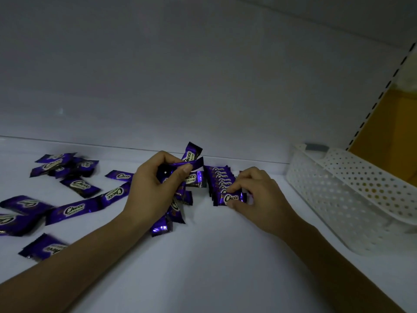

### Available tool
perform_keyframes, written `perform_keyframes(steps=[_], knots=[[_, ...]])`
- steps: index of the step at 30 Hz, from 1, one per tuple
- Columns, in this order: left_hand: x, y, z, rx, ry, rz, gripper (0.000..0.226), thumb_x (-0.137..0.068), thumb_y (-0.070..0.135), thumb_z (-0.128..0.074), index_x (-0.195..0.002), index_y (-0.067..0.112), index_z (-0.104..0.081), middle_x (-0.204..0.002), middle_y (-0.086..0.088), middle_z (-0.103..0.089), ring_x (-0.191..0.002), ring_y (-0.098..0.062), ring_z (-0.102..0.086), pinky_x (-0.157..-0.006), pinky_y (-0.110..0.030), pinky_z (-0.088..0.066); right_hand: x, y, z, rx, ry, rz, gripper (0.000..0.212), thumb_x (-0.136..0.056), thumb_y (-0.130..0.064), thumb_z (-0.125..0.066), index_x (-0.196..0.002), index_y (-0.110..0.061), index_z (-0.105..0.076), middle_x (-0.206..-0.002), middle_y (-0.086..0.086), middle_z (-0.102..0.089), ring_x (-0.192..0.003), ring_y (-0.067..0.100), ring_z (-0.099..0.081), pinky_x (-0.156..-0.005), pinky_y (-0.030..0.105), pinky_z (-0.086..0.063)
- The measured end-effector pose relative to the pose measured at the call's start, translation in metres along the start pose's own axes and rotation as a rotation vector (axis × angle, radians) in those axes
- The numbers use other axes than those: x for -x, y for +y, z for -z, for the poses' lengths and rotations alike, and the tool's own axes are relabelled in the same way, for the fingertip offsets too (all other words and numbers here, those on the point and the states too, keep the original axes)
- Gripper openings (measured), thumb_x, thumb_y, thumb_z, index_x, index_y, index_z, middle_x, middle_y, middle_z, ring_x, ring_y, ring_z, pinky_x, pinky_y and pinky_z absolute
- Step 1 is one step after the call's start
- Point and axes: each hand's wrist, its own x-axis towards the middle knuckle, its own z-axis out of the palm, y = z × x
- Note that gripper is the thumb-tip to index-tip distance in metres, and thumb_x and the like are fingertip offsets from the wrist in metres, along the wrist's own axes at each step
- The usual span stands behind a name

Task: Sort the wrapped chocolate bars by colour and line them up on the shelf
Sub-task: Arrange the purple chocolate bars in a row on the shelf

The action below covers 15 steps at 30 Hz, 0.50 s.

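Purple "Choco" bars (230, 198): left hand (153, 188) grips several, right hand (261, 195) pinches one.

The light is dim and a bit blue. A flat white shelf (203, 256) has a plain white back wall (180, 75) behind it. On the right sits a white basket (352, 199) full of small holes. Past it, a post (381, 96) with dark slots goes up beside a yellow area (388, 136).
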Motion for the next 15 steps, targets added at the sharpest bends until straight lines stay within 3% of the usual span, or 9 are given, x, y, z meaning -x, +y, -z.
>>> perform_keyframes(steps=[2,5,7,9,12,15], knots=[[-0.003,0.004,0.003,0.036,-0.002,0.036,0.016,-0.077,0.034,-0.067,-0.081,0.019,-0.064,-0.072,0.009,-0.07,-0.065,-0.003,-0.065,-0.058,-0.012,-0.05,0.001,-0.001,0.0,-0.014,0.025,-0.016,0.038,-0.077,-0.027,-0.076,-0.112,-0.016,-0.066,-0.116,-0.001,-0.051,-0.107,0.012,-0.047,-0.091,0.026,-0.043],[-0.008,0.013,0.01,0.232,-0.016,0.147,0.021,-0.073,0.036,-0.067,-0.081,0.016,-0.065,-0.065,0.006,-0.069,-0.059,-0.005,-0.065,-0.054,-0.015,-0.05,0.004,-0.015,0.0,-0.252,0.116,-0.025,0.027,-0.082,-0.026,-0.071,-0.109,-0.021,-0.065,-0.107,-0.009,-0.054,-0.094,-0.001,-0.051,-0.081,0.011,-0.041],[-0.012,0.019,0.012,0.316,-0.063,0.215,0.023,-0.071,0.037,-0.065,-0.08,0.017,-0.066,-0.062,0.006,-0.067,-0.054,-0.005,-0.062,-0.05,-0.016,-0.049,0.006,-0.034,-0.003,-0.519,0.049,-0.087,0.029,-0.083,-0.04,-0.062,-0.11,-0.032,-0.06,-0.104,-0.018,-0.058,-0.094,-0.005,-0.057,-0.077,0.008,-0.043],[-0.011,0.024,0.009,0.394,-0.125,0.257,0.017,-0.07,0.036,-0.065,-0.074,0.02,-0.067,-0.06,0.004,-0.065,-0.049,-0.007,-0.06,-0.046,-0.017,-0.047,0.006,-0.049,-0.01,-0.789,-0.087,-0.152,0.039,-0.08,-0.044,-0.056,-0.117,-0.032,-0.056,-0.105,-0.017,-0.065,-0.096,-0.005,-0.061,-0.076,0.012,-0.046],[-0.006,0.027,0.004,0.45,-0.224,0.248,0.011,-0.069,0.037,-0.067,-0.067,0.027,-0.07,-0.062,0.002,-0.066,-0.05,-0.008,-0.06,-0.047,-0.017,-0.048,0.005,-0.057,-0.013,-0.97,-0.122,-0.169,0.017,-0.088,-0.012,-0.063,-0.101,-0.023,-0.067,-0.088,-0.006,-0.072,-0.081,0.004,-0.066,-0.066,0.016,-0.049],[-0.004,0.028,0.003,0.416,-0.242,0.233,0.01,-0.068,0.039,-0.067,-0.068,0.03,-0.071,-0.064,0.003,-0.068,-0.054,-0.008,-0.064,-0.049,-0.017,-0.049,0.005,-0.049,-0.006,-0.922,-0.08,-0.154,0.023,-0.083,0.003,-0.065,-0.083,-0.02,-0.07,-0.072,-0.009,-0.072,-0.067,0.001,-0.065,-0.057,0.012,-0.046]])
